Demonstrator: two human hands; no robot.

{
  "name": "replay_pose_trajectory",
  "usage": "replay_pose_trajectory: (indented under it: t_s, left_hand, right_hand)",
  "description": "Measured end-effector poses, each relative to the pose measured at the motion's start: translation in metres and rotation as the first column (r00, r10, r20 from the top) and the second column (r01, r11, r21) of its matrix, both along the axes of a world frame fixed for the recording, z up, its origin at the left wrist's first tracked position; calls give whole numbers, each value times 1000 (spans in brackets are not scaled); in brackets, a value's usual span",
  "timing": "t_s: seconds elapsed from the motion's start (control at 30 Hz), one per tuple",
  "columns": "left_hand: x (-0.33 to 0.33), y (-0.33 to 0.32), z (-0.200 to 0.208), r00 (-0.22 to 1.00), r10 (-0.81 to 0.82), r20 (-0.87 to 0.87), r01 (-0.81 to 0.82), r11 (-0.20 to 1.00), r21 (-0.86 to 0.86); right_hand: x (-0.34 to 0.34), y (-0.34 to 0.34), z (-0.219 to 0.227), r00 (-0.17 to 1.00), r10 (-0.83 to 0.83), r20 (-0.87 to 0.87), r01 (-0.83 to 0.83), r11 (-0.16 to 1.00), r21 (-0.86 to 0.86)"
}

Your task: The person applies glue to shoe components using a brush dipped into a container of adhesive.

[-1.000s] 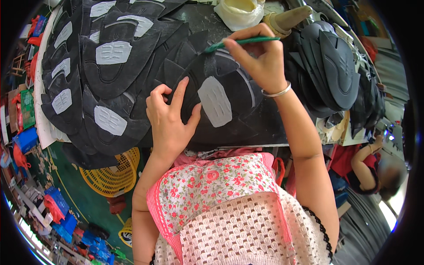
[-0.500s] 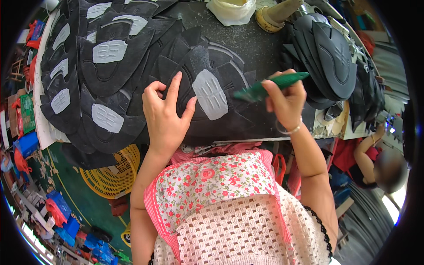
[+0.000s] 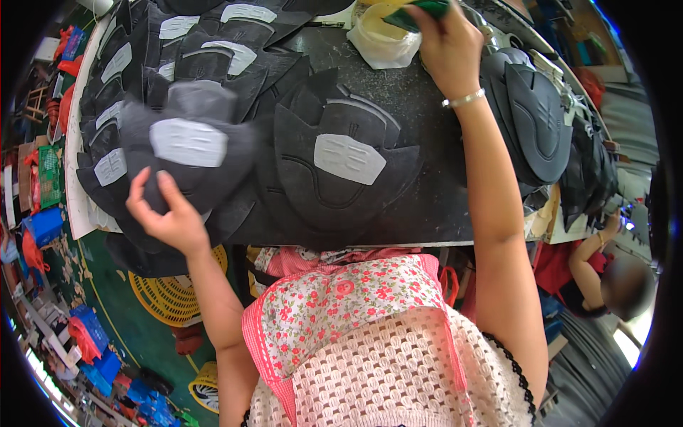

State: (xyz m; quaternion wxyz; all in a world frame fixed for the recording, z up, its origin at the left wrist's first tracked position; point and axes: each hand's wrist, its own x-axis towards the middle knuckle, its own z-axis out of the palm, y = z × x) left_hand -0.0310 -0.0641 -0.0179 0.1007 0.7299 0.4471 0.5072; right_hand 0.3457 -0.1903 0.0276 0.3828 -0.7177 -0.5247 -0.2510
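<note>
My left hand [image 3: 171, 220] is at the left of the table with fingers apart. Its fingertips overlap the lower part of a black moulded pad [image 3: 178, 178], blurred by motion, which bears a pale grey patch. My right hand [image 3: 452, 57] grips a green brush [image 3: 429, 8] over a whitish tub [image 3: 388, 51] with a yellowish inside. The brush's tip is hard to make out there. Another black pad [image 3: 306, 192] with a pale grey ribbed patch lies flat between my hands, on top of others.
Overlapping black pads [image 3: 206, 67] with grey patches cover the table's left side. A stack of plain black pads [image 3: 541, 128] stands at the right. Below the table's left edge is a yellow basket [image 3: 167, 295]. Another person [image 3: 587, 274] is at the far right.
The top pad from the middle has moved left with my left hand, exposing the pad beneath. My right hand has carried the green brush up and away to the tub.
</note>
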Motion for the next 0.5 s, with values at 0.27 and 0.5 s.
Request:
replay_pose_trajectory:
  t_s: [0.27, 0.5]
  left_hand:
    - [-10, -3, 1, 922, 118, -369, -71, 988, 139]
    - [51, -94, -6, 816, -510, -272, 397, 837, -376]
  right_hand:
    - [8, 3, 4, 947, -157, -282, 139, 987, -82]
    - [-79, -16, 13, 298, 141, -944, -596, 800, -69]
